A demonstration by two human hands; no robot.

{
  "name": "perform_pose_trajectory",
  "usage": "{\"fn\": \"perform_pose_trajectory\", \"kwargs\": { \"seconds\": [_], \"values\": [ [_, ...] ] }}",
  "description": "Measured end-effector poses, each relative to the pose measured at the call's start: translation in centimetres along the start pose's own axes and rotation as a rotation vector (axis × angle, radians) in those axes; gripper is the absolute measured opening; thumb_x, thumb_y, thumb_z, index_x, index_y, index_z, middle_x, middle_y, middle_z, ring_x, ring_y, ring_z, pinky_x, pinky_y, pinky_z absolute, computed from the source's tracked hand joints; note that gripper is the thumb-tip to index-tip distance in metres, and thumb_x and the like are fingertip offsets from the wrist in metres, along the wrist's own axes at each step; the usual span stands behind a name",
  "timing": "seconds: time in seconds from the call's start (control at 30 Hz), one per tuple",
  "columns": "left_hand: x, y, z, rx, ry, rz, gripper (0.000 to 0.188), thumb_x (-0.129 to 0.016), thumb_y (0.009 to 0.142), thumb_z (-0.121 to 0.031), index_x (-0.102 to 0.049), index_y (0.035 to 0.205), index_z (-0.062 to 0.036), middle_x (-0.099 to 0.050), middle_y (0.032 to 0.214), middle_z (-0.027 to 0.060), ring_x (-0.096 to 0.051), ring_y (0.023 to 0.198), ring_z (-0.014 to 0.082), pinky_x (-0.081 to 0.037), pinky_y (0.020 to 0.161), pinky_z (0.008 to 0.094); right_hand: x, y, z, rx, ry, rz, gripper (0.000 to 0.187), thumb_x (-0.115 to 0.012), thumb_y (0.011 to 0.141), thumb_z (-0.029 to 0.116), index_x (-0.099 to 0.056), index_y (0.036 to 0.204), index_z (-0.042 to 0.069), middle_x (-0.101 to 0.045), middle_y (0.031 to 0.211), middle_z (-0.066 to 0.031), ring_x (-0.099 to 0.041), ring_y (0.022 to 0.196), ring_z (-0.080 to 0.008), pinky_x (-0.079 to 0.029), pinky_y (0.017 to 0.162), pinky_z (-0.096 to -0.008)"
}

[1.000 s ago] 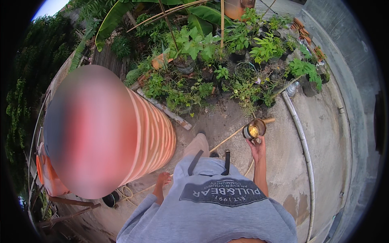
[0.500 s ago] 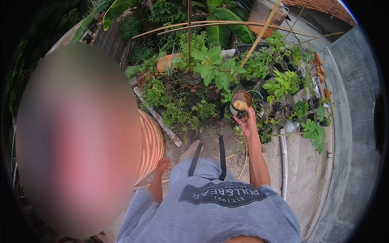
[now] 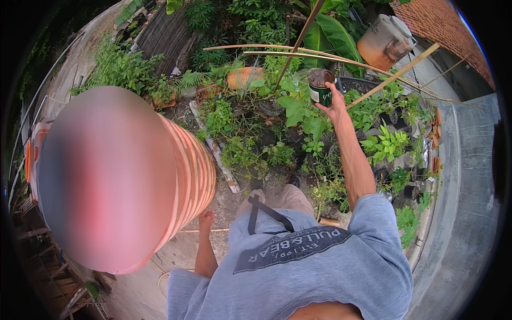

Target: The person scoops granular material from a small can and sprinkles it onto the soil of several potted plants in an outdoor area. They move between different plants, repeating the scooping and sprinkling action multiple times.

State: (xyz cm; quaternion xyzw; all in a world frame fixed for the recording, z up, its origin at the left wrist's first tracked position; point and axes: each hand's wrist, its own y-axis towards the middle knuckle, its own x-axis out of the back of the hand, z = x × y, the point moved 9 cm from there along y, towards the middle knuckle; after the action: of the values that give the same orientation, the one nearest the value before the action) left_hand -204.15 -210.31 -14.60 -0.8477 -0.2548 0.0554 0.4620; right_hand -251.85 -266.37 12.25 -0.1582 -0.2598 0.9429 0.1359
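Observation:
My right hand (image 3: 336,105) grips a dark green can (image 3: 321,95) with a pale patch on its side. It is stretched out over the leafy plants (image 3: 298,109), thumb and fingers round the can's right side. The can's open top shows a brownish inside; what it contains is unclear. Down beside the big orange-and-cream striped barrel (image 3: 194,176), my left hand (image 3: 206,218) hangs with loosely bent fingers and nothing visible in it.
Thin bamboo poles (image 3: 298,53) cross above the garden bed, and a slanting wooden stick (image 3: 394,74) stands near the can. A dirty white-and-orange container (image 3: 385,41) is at the back right. A grey wall (image 3: 466,176) runs along the right. A worn pole (image 3: 216,149) edges the bed.
My right arm has reached farther forward, carrying the can up over the leaves. My view and body have turned, so more of the barrel shows. My left hand still hangs beside it.

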Motion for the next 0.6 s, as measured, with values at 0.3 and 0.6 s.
{"fn": "perform_pose_trajectory", "kwargs": {
  "seconds": [0.3, 0.6],
  "values": [
    [1.1, -14.4, 16.8, 0.364, -0.152, -0.149, 0.028, -0.055, 0.09, -0.03, -0.06, 0.112, -0.0147, -0.065, 0.092, 0.0076, -0.063, 0.071, 0.0229, -0.047, 0.06, 0.0359, -1.4, 6.9, 2.7, -0.094, 0.02, 0.012, 0.069, -0.076, 0.075, 0.034, -0.044, 0.132, 0.011, -0.048, 0.131, -0.0131, -0.054, 0.114, -0.0349, -0.047, 0.092, -0.0591],
    [-10.9, -12.2, 7.7, 0.118, -0.248, -0.073, 0.031, -0.056, 0.093, -0.032, -0.058, 0.115, -0.0099, -0.065, 0.098, 0.0052, -0.065, 0.077, 0.0145, -0.048, 0.062, 0.0277, 2.8, 13.2, 3.5, -0.057, -0.221, -0.08, 0.068, -0.081, 0.069, 0.037, -0.048, 0.119, 0.007, -0.052, 0.12, -0.0139, -0.056, 0.108, -0.0344, -0.045, 0.092, -0.0619]
  ]
}}
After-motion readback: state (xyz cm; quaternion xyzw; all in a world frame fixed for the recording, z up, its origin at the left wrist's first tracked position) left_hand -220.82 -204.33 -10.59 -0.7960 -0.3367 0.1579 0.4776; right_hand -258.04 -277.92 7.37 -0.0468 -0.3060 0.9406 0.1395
